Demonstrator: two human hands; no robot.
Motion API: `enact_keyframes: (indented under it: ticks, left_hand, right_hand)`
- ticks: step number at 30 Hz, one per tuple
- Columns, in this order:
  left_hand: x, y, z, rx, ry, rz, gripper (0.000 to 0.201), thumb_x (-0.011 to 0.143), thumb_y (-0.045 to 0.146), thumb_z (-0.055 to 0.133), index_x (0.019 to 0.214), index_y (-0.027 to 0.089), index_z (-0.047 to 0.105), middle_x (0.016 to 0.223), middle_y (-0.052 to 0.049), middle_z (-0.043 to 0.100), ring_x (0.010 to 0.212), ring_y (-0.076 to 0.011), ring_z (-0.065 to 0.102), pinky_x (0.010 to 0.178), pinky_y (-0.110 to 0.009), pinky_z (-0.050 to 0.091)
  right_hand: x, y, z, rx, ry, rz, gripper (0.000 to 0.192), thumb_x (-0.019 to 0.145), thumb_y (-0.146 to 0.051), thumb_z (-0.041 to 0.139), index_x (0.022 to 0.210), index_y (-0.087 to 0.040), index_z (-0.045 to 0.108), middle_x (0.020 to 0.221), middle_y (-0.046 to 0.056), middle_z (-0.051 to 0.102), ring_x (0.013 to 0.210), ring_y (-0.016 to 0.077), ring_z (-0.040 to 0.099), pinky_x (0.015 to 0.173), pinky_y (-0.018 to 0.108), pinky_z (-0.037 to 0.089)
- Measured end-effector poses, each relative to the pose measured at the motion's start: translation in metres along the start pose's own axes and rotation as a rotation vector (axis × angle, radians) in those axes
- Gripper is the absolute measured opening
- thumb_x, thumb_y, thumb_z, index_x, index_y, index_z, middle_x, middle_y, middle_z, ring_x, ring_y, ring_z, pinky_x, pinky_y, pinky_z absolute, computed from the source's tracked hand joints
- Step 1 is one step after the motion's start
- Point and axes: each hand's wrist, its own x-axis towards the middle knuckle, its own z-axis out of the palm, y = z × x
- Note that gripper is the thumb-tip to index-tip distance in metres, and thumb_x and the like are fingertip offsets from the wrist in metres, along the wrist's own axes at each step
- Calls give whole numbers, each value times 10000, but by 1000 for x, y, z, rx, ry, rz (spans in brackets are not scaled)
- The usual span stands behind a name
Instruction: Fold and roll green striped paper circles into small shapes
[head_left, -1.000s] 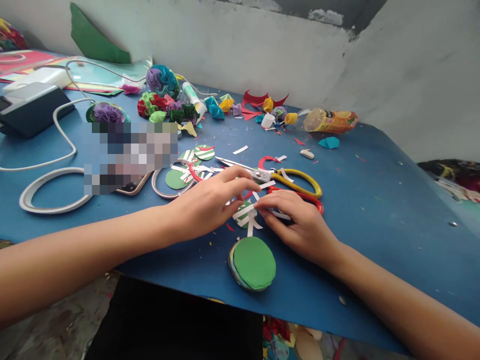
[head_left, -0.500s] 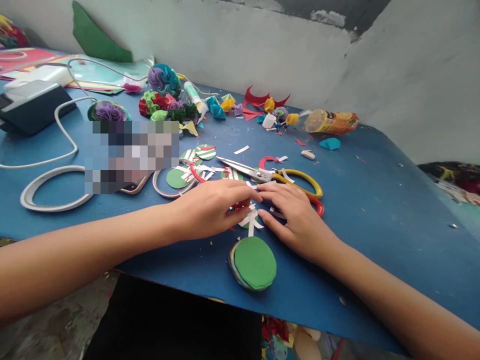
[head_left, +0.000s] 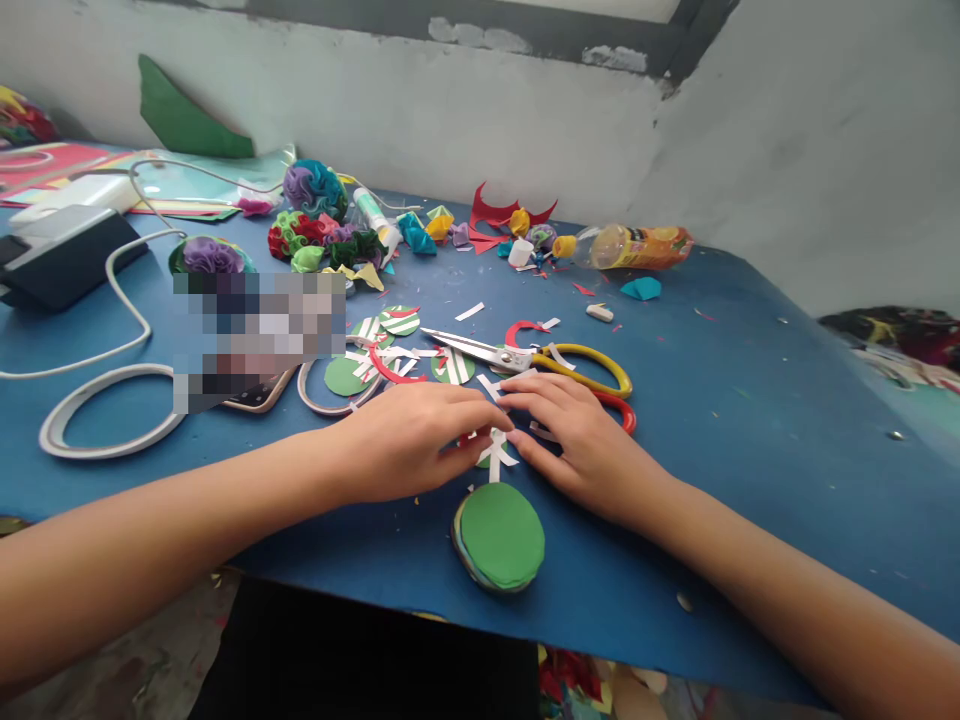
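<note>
- Lowest in the frame, just below centre, sits a stack of paper circles (head_left: 500, 537) with a green one on top, lying flat near the front edge of the blue table (head_left: 750, 470).
- Just above that stack, both hands meet at centre frame over a small green disc with white strips (head_left: 495, 452), mostly hidden; only strip ends poke out between the fingers.
- Left hand (head_left: 409, 445) lies palm down, fingers curled in, thumb and fingertips pinching at the disc's left side, where a bit of red paper shows.
- Right hand (head_left: 581, 440) is flat and loosely spread, fingertips pressing on the strips from the right; it grips nothing that I can see.
- My read: white strips are being pressed onto the disc. The next move calls for steady fingertip pressure and holding the disc from sliding while a strip is smoothed.
- Just behind the right hand, the scissors (head_left: 525, 358) lie blades open, yellow and red handles to the right.
- Left of them, more striped discs (head_left: 397, 322) and loose white scraps sit by a white ring (head_left: 330, 395), with a larger white ring (head_left: 105, 420) at middle left.
- Farther back, ruffled paper flowers (head_left: 315, 215), red offcuts and a tipped plastic bottle (head_left: 637, 247) line the upper centre.
- Upper left holds a dark box with a white cable (head_left: 124, 290); behind everything stands a scuffed, whitish wall (head_left: 525, 110).
</note>
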Motion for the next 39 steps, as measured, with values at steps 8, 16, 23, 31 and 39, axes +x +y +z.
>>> enact_keyframes:
  ticks: [8,16,23,31,39]
  left_hand:
    - [2,-1,-1,14,-94,-20,211,881,176,409,1028,169,561,884,-29,622,747,-116,574,651,-221,416]
    - [3,-1,-1,12,-95,-32,245,871,144,408,1075,169,540,1038,-46,590,823,-118,580,689,-220,438]
    - [1,0,-1,34,-96,-32,245,874,156,405,1073,172,545,1050,-47,582,858,-133,587,719,-234,453]
    - [0,0,1,96,-137,-21,239,872,164,408,1063,173,551,1119,-55,558,918,-151,588,751,-249,475]
    - [-8,21,-4,322,-248,10,305,861,173,411,1145,171,522,1283,-101,466,1015,-248,565,811,-384,500]
  right_hand:
    - [1,2,-2,11,13,-34,279,849,-284,474,1093,-186,565,1192,80,572,1148,230,478,987,458,384]
    - [1,2,-2,-3,-7,-41,295,857,-299,461,1103,-171,562,1203,75,560,1155,219,464,1008,431,366]
    - [1,2,-2,-3,0,-51,277,849,-274,474,1099,-191,560,1186,76,572,1135,226,483,989,458,381]
    - [1,1,-3,-2,1,-49,279,838,-266,487,1098,-198,561,1188,79,572,1135,225,487,980,455,392]
    - [0,2,-3,-8,-18,-34,283,846,-271,480,1105,-184,554,1202,76,562,1148,221,469,998,439,374]
